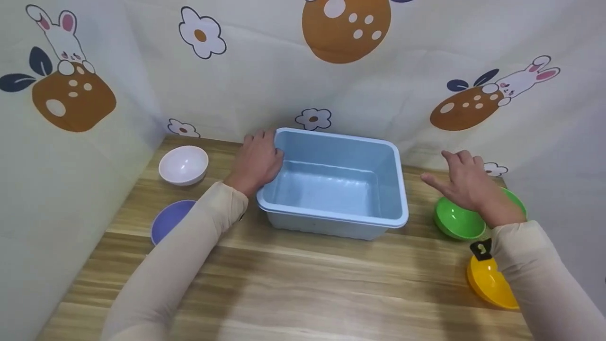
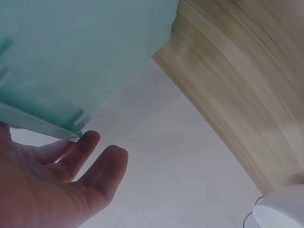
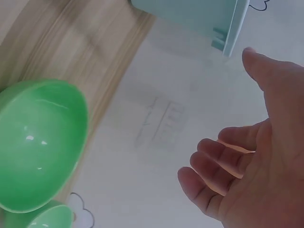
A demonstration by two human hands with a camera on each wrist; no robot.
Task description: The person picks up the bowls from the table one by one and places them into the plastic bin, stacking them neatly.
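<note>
A light blue plastic bin (image 1: 331,189) stands at the back middle of the wooden table, with nothing inside it. My left hand (image 1: 258,161) grips its left rim, thumb over the edge; in the left wrist view the fingers (image 2: 107,171) lie beneath the lip of the bin (image 2: 85,52). To the right of the bin, my right hand (image 1: 466,182) hovers apart from it with thumb and fingers spread. Below that hand sits a green bowl (image 1: 457,222), and the right wrist view shows the palm (image 3: 266,175) holding nothing.
A white bowl (image 1: 183,165) and a purple bowl (image 1: 170,220), partly behind my left sleeve, stand on the left. Another green bowl (image 1: 515,201) and a yellow bowl (image 1: 492,282) are on the right. A patterned cloth (image 1: 265,76) hangs behind the table (image 1: 303,284).
</note>
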